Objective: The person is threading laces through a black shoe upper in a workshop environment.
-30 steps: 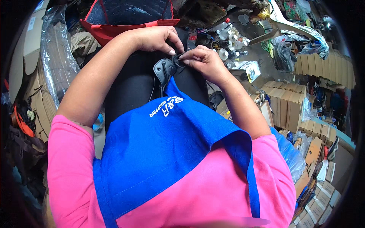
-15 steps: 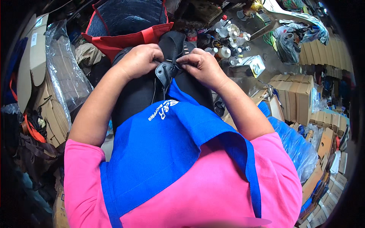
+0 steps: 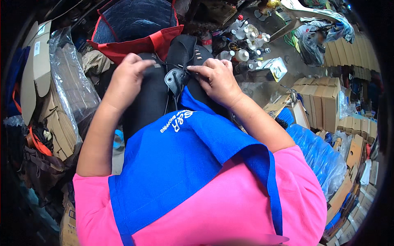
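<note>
A black shoe (image 3: 182,47) with a padded tongue and light lace loops along its side rests across my lap. Its glossy black eyelet flap (image 3: 175,78) faces me, with thin dark lace hanging below. My left hand (image 3: 129,82) is raised to the left of the shoe, fingers bent together on what looks like the dark shoelace, a thin line of which runs toward the shoe. With thumb and forefinger closed, my right hand (image 3: 217,80) grips the shoe's edge beside the eyelet flap. The exact pinch points are too small to make out.
Behind the shoe stands an open red bag (image 3: 160,39) with a silvery lining. Several bottles (image 3: 242,55) crowd the floor ahead on the right. Cardboard boxes (image 3: 318,96) and blue plastic wrap (image 3: 316,156) lie right; plastic-wrapped cardboard (image 3: 69,78) leans left. A blue apron (image 3: 164,164) covers my lap.
My left hand has moved left and back from the shoe, drawing away from the eyelet flap. My right hand stays beside the shoe, shifted only slightly.
</note>
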Tool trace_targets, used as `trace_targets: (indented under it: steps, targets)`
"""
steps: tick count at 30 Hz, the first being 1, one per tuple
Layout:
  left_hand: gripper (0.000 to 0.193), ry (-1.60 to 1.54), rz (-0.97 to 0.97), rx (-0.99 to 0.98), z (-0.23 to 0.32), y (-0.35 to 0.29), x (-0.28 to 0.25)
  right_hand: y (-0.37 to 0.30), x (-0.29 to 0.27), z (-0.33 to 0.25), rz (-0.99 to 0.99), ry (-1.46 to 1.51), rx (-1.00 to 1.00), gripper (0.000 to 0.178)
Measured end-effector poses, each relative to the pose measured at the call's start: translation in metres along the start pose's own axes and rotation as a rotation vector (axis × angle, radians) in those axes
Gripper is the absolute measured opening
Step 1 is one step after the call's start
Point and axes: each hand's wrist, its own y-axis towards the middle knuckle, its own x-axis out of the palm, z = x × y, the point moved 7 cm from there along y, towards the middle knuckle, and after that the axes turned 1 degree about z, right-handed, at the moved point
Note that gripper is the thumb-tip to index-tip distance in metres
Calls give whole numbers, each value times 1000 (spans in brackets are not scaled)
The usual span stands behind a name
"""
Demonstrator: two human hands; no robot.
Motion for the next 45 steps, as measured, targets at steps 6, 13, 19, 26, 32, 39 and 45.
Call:
trace_targets:
  steps: [6, 13, 19, 26, 32, 39, 45]
  targets:
    - [18, 247, 122, 242, 21, 5, 25, 4, 4, 14, -71, 154, 60, 29]
    - [26, -129, -64, 130, 4, 21, 36, 20, 10, 35, -244, 304, 84, 25]
    - [26, -78, -87, 109, 0, 25, 42, 27, 10, 34, -248, 312, 42, 23]
    - [23, -32, -51, 174, 2, 28, 43, 29, 14, 38, -279, 347, 64, 24]
    - [23, -141, -128, 142, 0, 40, 51, 32, 25, 48, -353, 486, 93, 26]
    - [25, -133, -122, 265, 15, 30, 45, 31, 16, 37, -306, 429, 51, 28]
    - [26, -265, -130, -108, -5, 25, 50, 23, 14, 32, -214, 496, 250, 29]
